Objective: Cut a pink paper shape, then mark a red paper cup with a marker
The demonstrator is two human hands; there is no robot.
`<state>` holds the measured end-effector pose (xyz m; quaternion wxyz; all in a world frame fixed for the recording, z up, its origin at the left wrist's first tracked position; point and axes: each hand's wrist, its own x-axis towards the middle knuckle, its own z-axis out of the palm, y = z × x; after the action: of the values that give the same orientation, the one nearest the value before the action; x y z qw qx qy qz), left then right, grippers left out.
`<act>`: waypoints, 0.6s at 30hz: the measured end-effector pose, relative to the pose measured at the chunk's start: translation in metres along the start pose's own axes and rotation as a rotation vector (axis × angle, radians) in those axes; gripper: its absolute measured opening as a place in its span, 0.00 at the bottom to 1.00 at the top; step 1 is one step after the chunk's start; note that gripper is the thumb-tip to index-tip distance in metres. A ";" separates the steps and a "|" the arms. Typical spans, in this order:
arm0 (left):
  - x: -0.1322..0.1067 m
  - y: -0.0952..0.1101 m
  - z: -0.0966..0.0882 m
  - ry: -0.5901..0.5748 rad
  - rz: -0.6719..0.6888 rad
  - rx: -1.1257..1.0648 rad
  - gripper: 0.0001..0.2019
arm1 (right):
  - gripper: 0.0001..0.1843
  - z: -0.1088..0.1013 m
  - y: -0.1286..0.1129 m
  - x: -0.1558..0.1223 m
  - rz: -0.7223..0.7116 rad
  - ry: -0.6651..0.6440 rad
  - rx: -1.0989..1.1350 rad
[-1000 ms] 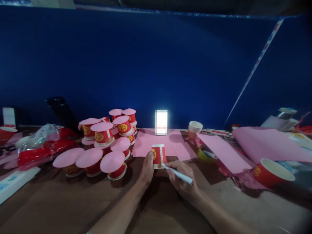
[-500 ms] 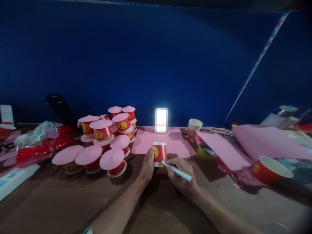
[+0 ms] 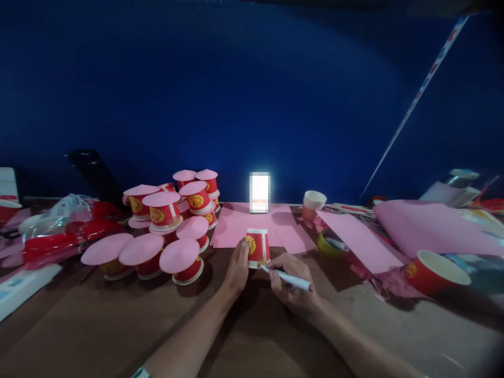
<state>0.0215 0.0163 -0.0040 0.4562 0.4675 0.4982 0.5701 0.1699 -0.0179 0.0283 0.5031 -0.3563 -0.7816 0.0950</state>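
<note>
A red paper cup [image 3: 256, 244] stands between the two hands near the middle of the table [image 3: 118, 328], just in front of some flat pink sheets [image 3: 232, 226]; its narrow end is up, with a pale rim there, a round gold emblem on the left of its wall, a white strip down the right and a pale, gold-marked band at the bottom. Whether it rests on the wood or is held slightly clear, I cannot tell. The left hand [image 3: 237, 270] grips its left side, thumb along the wall, the other fingers largely hidden; the right hand [image 3: 299, 300] has its fingers closed around a white pen [image 3: 292, 280], whose tip meets or nearly meets the lower band. Beyond the sheets and to the right stands a small stack of pale cups [image 3: 314, 200], and nearer is a yellow-green round container [image 3: 326, 250] with a white item in it. Farther right, an open red cup [image 3: 427, 277] leans, showing its pale inside, beside crumpled pink scraps [image 3: 374, 280]; a pink strip of paper [image 3: 360, 239] overhangs the round container's side. On the left crowd red cups with pink cone tops [image 3: 180, 256], some stacked, near a clear plastic bag with red contents [image 3: 73, 231].
</note>
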 end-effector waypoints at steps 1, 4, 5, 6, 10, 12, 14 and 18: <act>0.000 0.000 0.000 -0.014 0.010 0.005 0.21 | 0.05 0.000 0.000 0.000 0.001 0.001 0.002; 0.001 -0.001 -0.001 -0.046 0.027 0.010 0.22 | 0.06 0.000 0.002 -0.001 0.016 0.020 0.011; 0.001 -0.001 -0.001 -0.044 0.029 0.012 0.22 | 0.06 0.000 0.002 -0.001 0.021 0.024 0.012; 0.001 -0.001 -0.001 -0.040 0.031 0.015 0.22 | 0.06 0.000 0.003 -0.001 0.022 0.024 0.013; 0.000 0.000 -0.001 -0.051 0.027 0.011 0.21 | 0.05 -0.001 0.003 -0.001 0.006 -0.005 0.005; 0.000 0.001 -0.001 -0.059 0.014 -0.008 0.22 | 0.05 -0.001 0.003 -0.001 0.010 -0.002 -0.003; 0.001 0.000 -0.001 -0.067 0.003 -0.022 0.22 | 0.06 0.000 0.004 -0.002 0.014 0.006 -0.004; 0.001 0.000 0.000 -0.081 -0.011 -0.027 0.23 | 0.06 0.000 0.004 -0.002 -0.004 -0.009 0.004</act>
<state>0.0218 0.0171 -0.0037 0.4853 0.4813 0.4741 0.5550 0.1720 -0.0163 0.0243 0.5006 -0.3532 -0.7844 0.0972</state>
